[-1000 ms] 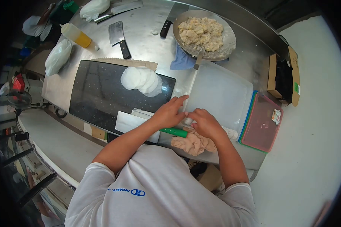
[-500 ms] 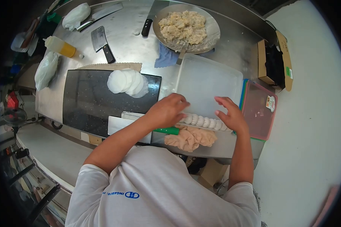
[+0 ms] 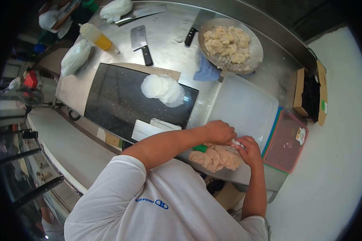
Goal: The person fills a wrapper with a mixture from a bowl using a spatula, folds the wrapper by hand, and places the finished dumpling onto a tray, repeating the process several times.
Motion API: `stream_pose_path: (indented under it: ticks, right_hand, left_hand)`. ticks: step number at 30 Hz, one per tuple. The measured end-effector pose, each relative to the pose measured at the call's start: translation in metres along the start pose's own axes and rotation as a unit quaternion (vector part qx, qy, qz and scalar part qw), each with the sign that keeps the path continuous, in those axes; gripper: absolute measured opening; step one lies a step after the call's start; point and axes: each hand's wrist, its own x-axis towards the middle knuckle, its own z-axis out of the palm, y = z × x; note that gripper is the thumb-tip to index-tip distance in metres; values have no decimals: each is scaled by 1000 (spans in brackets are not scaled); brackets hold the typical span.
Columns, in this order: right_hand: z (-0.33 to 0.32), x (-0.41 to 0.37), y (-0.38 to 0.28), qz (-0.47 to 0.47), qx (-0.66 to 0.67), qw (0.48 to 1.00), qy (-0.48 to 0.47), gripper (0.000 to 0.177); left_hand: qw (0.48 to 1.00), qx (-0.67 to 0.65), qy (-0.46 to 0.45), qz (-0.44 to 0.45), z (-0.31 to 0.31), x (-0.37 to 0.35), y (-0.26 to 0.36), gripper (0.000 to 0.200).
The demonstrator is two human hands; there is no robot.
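Note:
My left hand (image 3: 221,132) is closed at the near edge of the clear plastic tray (image 3: 245,106), fingers curled down. Close against it, my right hand (image 3: 249,151) pinches with its fingertips. Between the two sets of fingers shows a small part of a white dumpling (image 3: 238,143); the hands hide most of it and the dumplings around it. Just below lies a crumpled peach cloth (image 3: 217,158), with a green handle (image 3: 199,148) partly under my left forearm. Round white wrappers (image 3: 163,89) lie overlapped on the black speckled board (image 3: 120,96).
A pan of chunky filling (image 3: 227,44) stands beyond the tray on a blue cloth (image 3: 207,69). A cleaver (image 3: 140,40), other knives and a squeeze bottle (image 3: 95,36) lie farther left. Coloured lids (image 3: 287,138) and a cardboard box (image 3: 309,94) are at the right. Another person (image 3: 56,20) is in the background.
My hands have come together over the dumpling row, from apart with fingers loose to closed around a dumpling. The whole view has shifted and turned, moving the table's things rightward.

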Motion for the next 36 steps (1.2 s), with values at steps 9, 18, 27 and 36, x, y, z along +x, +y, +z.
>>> stream_pose_path:
  ticks: [9,18,27,36]
  right_hand:
    - [-3,10,-16,14,-13,999,47,25]
    - [69,137,-92,-17,105,989,98,20]
    - [140,248,-116,-23,-99,990,101,31]
    - [147,271,-118,32,-72,995,68,29]
  left_hand:
    - [984,-84,150,45,-28,-45,6,34]
    - [935,140,185,-268,-100,-219,-135,47]
    - [943,178,174,-219,-100,-233,-161,38]
    - [949,195,206,-135,-110,-221,-190,16]
